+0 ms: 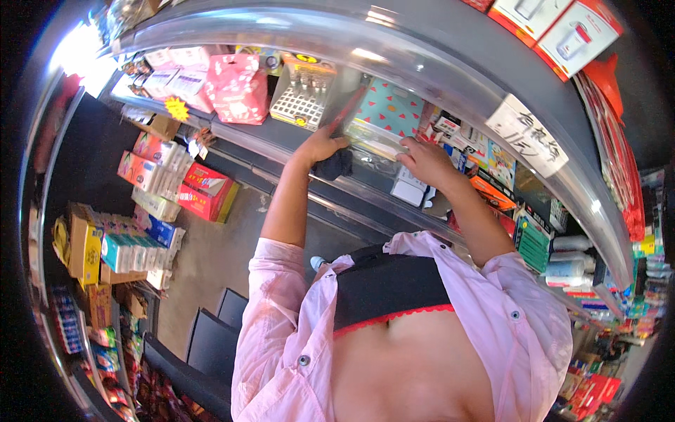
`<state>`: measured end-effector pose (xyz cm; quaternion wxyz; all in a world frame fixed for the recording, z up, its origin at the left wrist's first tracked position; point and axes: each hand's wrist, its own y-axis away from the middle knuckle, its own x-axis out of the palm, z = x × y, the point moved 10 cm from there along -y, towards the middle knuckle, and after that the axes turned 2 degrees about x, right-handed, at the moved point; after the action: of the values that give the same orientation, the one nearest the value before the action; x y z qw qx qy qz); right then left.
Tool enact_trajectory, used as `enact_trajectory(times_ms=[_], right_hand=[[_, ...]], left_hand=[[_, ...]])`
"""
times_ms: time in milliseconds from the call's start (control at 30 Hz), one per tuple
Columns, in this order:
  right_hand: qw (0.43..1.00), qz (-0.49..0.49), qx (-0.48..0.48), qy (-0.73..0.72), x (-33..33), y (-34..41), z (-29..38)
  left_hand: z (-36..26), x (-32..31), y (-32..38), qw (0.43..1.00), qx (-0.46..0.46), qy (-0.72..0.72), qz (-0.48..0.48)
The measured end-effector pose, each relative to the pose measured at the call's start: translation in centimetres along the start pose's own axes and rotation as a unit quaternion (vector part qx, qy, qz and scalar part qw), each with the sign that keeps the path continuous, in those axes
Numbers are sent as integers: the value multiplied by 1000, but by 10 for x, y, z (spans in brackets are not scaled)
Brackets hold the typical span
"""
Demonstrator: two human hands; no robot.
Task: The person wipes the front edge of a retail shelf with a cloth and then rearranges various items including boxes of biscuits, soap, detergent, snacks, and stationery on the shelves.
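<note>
A dark cloth (335, 164) is bunched under my left hand (322, 146), whose fingers close on it at the shelf's front edge. Beside that hand a thin red strip (349, 112) slants up across the shelf; I cannot tell whether the hand touches it. To the right, my right hand (428, 162) grips the near edge of a turquoise flat pack (387, 108) patterned with small red wedges. Below its fingers, a small white box (409, 185) lies on the shelf. Clear plastic wrap (375, 158) shows between the two hands.
A pink bag (238, 89) and a box of small bottles (303, 92) stand left on the shelf (253, 134). A clear curved shelf edge (422, 71) with a handwritten sign (527, 134) arches above. Stacked cartons (208, 192) sit at left, near black chairs (213, 337).
</note>
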<state>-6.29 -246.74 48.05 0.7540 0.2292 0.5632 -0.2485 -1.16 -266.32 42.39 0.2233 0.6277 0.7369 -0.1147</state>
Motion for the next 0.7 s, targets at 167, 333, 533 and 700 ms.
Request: enact_trajectory(times_ms=[167,333,533,700], right_hand=[[1000,-3,-2,-8,-1,14,4],[997,-35,23,-64,-13,35,5],[918,-16,-74,-389,14,47,92],[916,-46,-212,-337,58,32,144]], left_hand=[[40,8,-9,999,-21,33,10],[-10,-18,33,993,32,50,-106],[-32,-13,114,910,47,326,-252],[7,33,150,768,-5,563,-307]])
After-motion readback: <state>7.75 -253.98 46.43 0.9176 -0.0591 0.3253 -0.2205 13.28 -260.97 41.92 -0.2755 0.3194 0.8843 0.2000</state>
